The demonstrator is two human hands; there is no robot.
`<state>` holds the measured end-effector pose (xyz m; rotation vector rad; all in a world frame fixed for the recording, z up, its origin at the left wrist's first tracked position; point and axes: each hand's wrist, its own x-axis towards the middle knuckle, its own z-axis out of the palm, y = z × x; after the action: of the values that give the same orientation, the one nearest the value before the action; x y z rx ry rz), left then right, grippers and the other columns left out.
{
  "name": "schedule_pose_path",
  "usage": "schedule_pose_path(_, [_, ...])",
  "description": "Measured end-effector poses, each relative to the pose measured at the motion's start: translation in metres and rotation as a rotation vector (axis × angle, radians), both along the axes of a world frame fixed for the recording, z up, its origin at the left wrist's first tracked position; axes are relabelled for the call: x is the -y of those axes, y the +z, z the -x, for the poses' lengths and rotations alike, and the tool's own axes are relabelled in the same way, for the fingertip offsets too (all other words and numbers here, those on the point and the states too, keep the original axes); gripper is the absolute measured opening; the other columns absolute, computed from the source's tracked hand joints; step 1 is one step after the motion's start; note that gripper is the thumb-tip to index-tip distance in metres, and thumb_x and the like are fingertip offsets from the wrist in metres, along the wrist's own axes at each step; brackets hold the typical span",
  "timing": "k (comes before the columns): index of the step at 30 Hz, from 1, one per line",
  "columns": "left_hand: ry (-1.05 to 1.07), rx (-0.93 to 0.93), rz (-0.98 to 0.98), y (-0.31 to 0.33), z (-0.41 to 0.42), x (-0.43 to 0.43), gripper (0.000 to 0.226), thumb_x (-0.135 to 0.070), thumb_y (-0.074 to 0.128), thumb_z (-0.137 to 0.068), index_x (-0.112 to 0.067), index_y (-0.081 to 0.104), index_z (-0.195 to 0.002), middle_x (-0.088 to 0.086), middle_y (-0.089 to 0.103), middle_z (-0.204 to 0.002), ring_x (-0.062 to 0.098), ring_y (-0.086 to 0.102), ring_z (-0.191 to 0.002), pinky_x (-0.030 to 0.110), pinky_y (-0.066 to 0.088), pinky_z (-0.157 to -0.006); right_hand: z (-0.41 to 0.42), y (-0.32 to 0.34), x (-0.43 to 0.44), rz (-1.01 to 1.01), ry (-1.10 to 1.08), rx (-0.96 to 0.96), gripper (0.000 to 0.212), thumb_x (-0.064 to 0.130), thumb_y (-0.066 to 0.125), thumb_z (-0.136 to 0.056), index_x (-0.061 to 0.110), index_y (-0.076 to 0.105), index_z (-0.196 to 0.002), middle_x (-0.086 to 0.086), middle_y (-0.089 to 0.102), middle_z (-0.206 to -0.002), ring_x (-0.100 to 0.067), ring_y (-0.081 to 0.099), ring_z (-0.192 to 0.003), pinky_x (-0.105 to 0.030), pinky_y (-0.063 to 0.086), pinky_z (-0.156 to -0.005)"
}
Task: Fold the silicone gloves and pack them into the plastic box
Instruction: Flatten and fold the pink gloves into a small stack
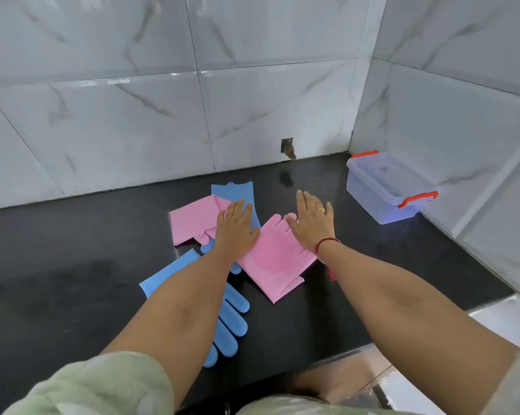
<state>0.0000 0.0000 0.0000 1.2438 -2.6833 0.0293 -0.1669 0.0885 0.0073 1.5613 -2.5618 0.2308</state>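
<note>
Black polished countertop (73, 265), glossy, reflective; grey-veined white marble-look wall tiles (117, 121) behind and at right, meeting in a corner; small rectangular cut-out (287, 146) in back wall, just above counter level

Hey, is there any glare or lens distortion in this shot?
Head view: soft glare streaks on the wall tiles, a dull sheen on the black counter; wide-angle bending curves the tile seams; the clear plastic box stays readable.

i see two pink silicone gloves (275, 259) with bristle dots, two blue silicone gloves (230, 322), a clear plastic box (384, 190) with orange-red latches (419, 199), a glossy black countertop (73, 265), and grey-veined white marble tiles (117, 115).
</note>
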Motion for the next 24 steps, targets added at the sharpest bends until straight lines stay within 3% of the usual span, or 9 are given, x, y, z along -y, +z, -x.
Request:
schedule_pose_path(2, [0.016, -0.04, -0.019, -0.001, -0.002, -0.001, 0.052, -0.04, 0.039, -0.094, -0.014, 0.034, -0.139, 0.012, 0.027, -0.152, 0.029, 0.025, -0.137, 0.045, 0.023, -0.108, 0.0, -0.003, -0.003, -0.059, -0.043, 0.061, 0.063, 0.052, 0.029, -0.096, 0.014, 0.021, -0.146, -0.009, 0.037, -0.148, -0.03, 0.037, -0.135, -0.05, 0.029, -0.11])
schedule_pose_path(5, [0.045, -0.035, -0.108, -0.014, -0.004, 0.001, 0.047, -0.047, 0.035, -0.094, -0.018, 0.046, -0.129, 0.013, 0.036, -0.145, 0.029, 0.03, -0.133, 0.048, 0.021, -0.108, 0.001, -0.012, -0.007, -0.135, -0.101, 0.163, 0.057, 0.051, 0.033, -0.096, 0.013, 0.035, -0.138, -0.011, 0.048, -0.137, -0.031, 0.046, -0.125, -0.047, 0.037, -0.103])
schedule_pose_path(10, [0.021, 0.038, -0.266, -0.029, -0.011, 0.013, 0.05, -0.051, 0.025, -0.096, -0.035, 0.028, -0.144, 0.008, 0.019, -0.156, 0.029, 0.01, -0.144, 0.053, 0.0, -0.113, 0.0, -0.014, -0.004, -0.088, -0.115, 0.167, 0.051, 0.049, 0.037, -0.095, 0.011, 0.043, -0.129, -0.012, 0.051, -0.129, -0.03, 0.049, -0.119, -0.043, 0.043, -0.098])
schedule_pose_path(17, [0.021, 0.005, -0.227, -0.034, -0.025, 0.021, 0.047, -0.05, 0.016, -0.098, -0.042, 0.031, -0.142, 0.003, 0.019, -0.157, 0.024, 0.008, -0.145, 0.052, -0.003, -0.113, -0.002, -0.014, 0.011, 0.014, -0.243, 0.391, 0.035, 0.029, 0.04, -0.097, 0.007, 0.047, -0.123, -0.015, 0.052, -0.126, -0.03, 0.05, -0.115, -0.042, 0.044, -0.095])
schedule_pose_path(24, [0.083, 0.149, -0.176, -0.033, -0.043, 0.041, 0.056, -0.057, 0.014, -0.095, -0.039, 0.015, -0.147, 0.003, 0.007, -0.159, 0.026, 0.001, -0.145, 0.059, -0.003, -0.111, -0.011, -0.021, 0.016, 0.206, -0.235, 0.387, 0.022, 0.025, 0.031, -0.099, 0.012, 0.046, -0.109, -0.01, 0.056, -0.107, -0.028, 0.058, -0.097, -0.042, 0.043, -0.088])
